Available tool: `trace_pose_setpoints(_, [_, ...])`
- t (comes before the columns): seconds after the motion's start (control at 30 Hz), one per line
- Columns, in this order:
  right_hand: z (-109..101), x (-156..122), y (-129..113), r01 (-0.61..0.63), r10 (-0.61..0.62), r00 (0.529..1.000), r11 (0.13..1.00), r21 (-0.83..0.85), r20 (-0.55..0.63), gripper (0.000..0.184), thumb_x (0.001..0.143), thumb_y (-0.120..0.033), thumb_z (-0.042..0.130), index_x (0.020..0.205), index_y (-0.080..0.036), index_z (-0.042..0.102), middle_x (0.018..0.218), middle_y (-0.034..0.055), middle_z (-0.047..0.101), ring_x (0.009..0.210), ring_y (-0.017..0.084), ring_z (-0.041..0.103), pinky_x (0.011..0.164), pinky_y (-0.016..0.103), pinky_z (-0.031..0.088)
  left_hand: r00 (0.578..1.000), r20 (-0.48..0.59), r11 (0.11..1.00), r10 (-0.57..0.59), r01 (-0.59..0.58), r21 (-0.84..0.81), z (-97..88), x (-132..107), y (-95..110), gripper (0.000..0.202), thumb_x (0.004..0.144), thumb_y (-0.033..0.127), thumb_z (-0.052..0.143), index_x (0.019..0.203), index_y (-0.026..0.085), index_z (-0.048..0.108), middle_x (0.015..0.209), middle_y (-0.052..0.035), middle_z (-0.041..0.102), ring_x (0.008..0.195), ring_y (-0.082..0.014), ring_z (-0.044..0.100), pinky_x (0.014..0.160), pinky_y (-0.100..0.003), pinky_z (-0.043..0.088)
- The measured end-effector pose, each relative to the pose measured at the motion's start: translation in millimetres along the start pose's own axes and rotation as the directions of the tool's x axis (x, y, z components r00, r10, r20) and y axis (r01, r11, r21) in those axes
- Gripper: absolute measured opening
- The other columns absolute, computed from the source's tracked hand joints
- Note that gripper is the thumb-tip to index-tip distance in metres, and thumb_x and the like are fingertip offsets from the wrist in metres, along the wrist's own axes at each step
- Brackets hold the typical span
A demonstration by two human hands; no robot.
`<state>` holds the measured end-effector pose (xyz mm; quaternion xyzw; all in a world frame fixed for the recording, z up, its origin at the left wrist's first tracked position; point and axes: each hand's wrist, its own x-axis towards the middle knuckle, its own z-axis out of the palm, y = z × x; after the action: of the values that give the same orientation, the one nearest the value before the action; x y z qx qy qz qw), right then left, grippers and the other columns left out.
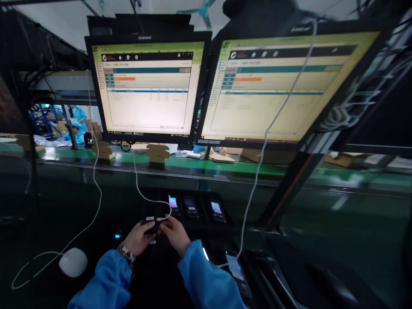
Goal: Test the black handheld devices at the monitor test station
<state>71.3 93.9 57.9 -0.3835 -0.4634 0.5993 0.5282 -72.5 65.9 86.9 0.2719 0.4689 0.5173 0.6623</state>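
Blue sleeves lowest in view; left hand (139, 238) grips small black phone (149, 223), right hand (174, 234) pinches white cable plug (163, 219) at phone's edge. Plug looks nearly seated. Three lit phones (191, 207) just beyond it sit cable-free.

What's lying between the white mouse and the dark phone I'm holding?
In the head view, only dark tabletop lies between the white mouse and the dark phone, apart from the left hand gripping that phone; the mouse's cable loops away leftward.

the words on the left screen (146, 86) are too small to read. the right screen (283, 86) is blurry. the left hand (139, 238) hides much of the dark phone (149, 222). both blue sleeves (206, 279) run off the bottom edge.
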Motion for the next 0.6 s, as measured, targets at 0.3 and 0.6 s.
trace_pose_setpoints(0.3, [21,-33,35,-0.139,0.144,0.988,0.986,0.089,-0.051,0.067,0.064,-0.034,0.072,0.123,-0.013,0.050,0.064,-0.0043,0.056,0.052,0.013,0.050,0.050,0.025,0.041,0.991,-0.099,0.987,-0.085,0.097,0.125,-5.8,91,38,0.003,0.085,0.007,0.058,0.087,0.007,0.060,0.074,-0.0032,0.067,0.067,-0.0120,0.067,0.055,-0.019,0.055])
trace_pose_setpoints(0.6, [15,-65,-19,0.654,-0.653,0.753,0.729,-0.204,0.080,0.021,0.083,-0.022,0.056,0.105,-0.021,0.058,0.070,-0.0016,0.052,0.064,0.013,0.049,0.062,0.028,0.041,0.965,-0.220,0.977,-0.142,0.172,0.122,-14.6,122,48,0.016,0.089,0.015,0.056,0.104,0.010,0.059,0.094,-0.0046,0.064,0.076,-0.0113,0.063,0.061,-0.023,0.056])
